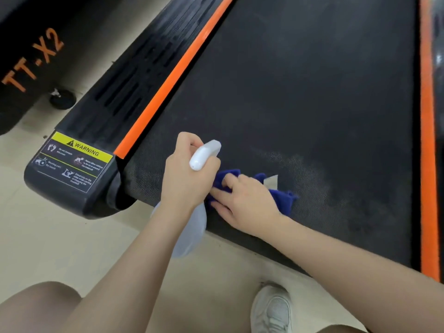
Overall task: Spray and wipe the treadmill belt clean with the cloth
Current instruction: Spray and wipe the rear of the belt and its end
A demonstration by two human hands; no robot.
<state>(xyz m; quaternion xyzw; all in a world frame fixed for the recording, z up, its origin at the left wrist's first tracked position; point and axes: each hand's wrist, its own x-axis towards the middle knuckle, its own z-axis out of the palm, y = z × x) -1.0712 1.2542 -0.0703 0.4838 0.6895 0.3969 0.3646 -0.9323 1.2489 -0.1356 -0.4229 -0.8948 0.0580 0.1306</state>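
Honestly barely started: left hand fingers wrapped round the white plastic spray bottle, right hand fingers flat pressing the blue cloth on the black treadmill belt's near end, the rest looking dusty.

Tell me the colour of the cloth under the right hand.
The cloth is dark blue, with a pale tag showing; the head view, the only one, shows it.
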